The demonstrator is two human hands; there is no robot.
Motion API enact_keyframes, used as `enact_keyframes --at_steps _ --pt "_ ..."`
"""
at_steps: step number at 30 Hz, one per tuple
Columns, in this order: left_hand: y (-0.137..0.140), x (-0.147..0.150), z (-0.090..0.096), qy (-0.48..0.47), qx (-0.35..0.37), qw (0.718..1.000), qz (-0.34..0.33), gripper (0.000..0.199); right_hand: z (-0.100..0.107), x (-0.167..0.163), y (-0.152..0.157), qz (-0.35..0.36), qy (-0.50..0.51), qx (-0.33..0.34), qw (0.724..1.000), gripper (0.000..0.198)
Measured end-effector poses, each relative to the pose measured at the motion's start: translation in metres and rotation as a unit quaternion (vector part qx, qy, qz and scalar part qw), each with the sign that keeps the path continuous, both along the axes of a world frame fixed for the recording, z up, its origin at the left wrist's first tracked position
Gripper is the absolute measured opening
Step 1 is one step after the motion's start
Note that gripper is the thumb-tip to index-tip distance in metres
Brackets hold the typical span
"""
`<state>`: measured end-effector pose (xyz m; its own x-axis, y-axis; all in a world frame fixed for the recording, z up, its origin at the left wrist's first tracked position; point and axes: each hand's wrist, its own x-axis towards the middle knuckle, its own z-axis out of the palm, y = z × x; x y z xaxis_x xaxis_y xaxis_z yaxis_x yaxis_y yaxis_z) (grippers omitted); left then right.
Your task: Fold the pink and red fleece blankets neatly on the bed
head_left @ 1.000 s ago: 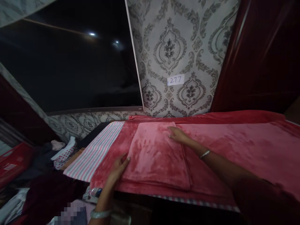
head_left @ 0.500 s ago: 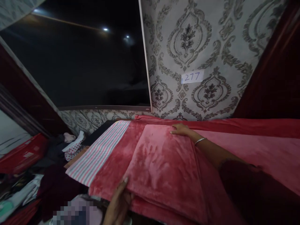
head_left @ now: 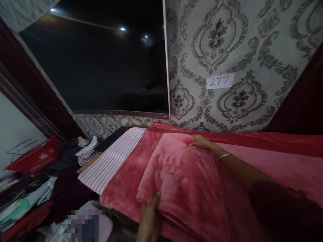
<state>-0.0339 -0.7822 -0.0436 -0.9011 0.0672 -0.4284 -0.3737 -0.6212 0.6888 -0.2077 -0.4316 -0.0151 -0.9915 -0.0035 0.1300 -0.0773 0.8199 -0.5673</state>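
A folded plush blanket (head_left: 186,178), pinkish red, lies in layers in front of me. My left hand (head_left: 150,215) pinches its near edge, thumb on top and the other fingers tucked beneath. At the far edge my right hand (head_left: 204,142), with a bangle on its wrist, is closed on the cloth; its fingertips are partly hidden by a fold. Between the two hands the top layer is bunched and slightly raised along its left side. Under it spreads more of the red plush, and to the left lies a striped cloth (head_left: 114,158) in pink, grey and white.
A large dark screen (head_left: 108,67) hangs on the patterned wall, beside a paper label (head_left: 219,81) reading 277. At the left are a red basket (head_left: 41,156) and piled clothes (head_left: 68,193). Pink plush cloth (head_left: 272,161) stretches away to the right.
My left hand has moved right and drawn in the blanket's near left edge, which now bunches up. My right hand keeps its hold at the far edge. The view has shifted slightly.
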Motion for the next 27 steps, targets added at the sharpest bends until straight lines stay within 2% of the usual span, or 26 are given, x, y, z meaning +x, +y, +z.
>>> enact_keyframes --at_steps 3,5,7,9,13,15,16,17,19,20,23,25,27 --pt "0.002 0.005 -0.002 0.06 -0.05 0.997 0.03 0.063 0.008 0.013 -0.002 -0.01 0.037 -0.01 0.999 0.032" --pt "0.003 0.009 -0.001 0.074 -0.064 0.994 0.04 0.063 0.017 0.023 0.001 -0.01 0.057 -0.061 0.996 0.033" --pt "0.003 0.013 0.0 0.074 -0.057 0.994 0.053 0.061 0.033 0.034 0.006 -0.006 0.079 -0.124 0.989 0.031" --pt "0.001 0.015 0.005 0.064 -0.045 0.995 0.057 0.058 0.058 0.04 0.011 -0.006 0.117 -0.149 0.982 0.031" --pt "-0.022 0.006 0.036 0.076 -0.053 0.992 0.089 0.051 0.121 0.028 -0.005 -0.007 0.211 -0.074 0.975 0.036" --pt "-0.043 -0.011 0.057 0.111 -0.078 0.983 0.123 0.046 0.141 0.007 -0.029 -0.003 0.224 -0.017 0.974 0.037" --pt "-0.055 -0.021 0.065 0.132 -0.093 0.976 0.145 0.043 0.145 -0.004 -0.044 -0.007 0.219 0.008 0.976 0.037" --pt "-0.067 -0.032 0.071 0.149 -0.107 0.969 0.164 0.04 0.144 -0.016 -0.061 -0.022 0.202 0.037 0.978 0.037" --pt "-0.089 -0.053 0.069 0.156 -0.125 0.962 0.186 0.036 0.126 -0.034 -0.094 -0.038 0.166 0.067 0.983 0.038" --pt "-0.099 -0.061 0.063 0.147 -0.126 0.963 0.189 0.035 0.111 -0.04 -0.108 -0.051 0.128 0.115 0.984 0.041" --pt "-0.124 -0.075 0.031 0.116 -0.105 0.973 0.168 0.037 0.056 -0.042 -0.139 -0.021 0.081 0.147 0.986 0.056" --pt "-0.137 -0.076 0.01 0.105 -0.101 0.979 0.145 0.04 0.022 -0.035 -0.145 0.0 0.06 0.154 0.986 0.056" --pt "-0.146 -0.071 -0.001 0.103 -0.147 0.973 0.147 0.049 -0.001 -0.025 -0.14 0.012 0.044 0.159 0.986 0.052"
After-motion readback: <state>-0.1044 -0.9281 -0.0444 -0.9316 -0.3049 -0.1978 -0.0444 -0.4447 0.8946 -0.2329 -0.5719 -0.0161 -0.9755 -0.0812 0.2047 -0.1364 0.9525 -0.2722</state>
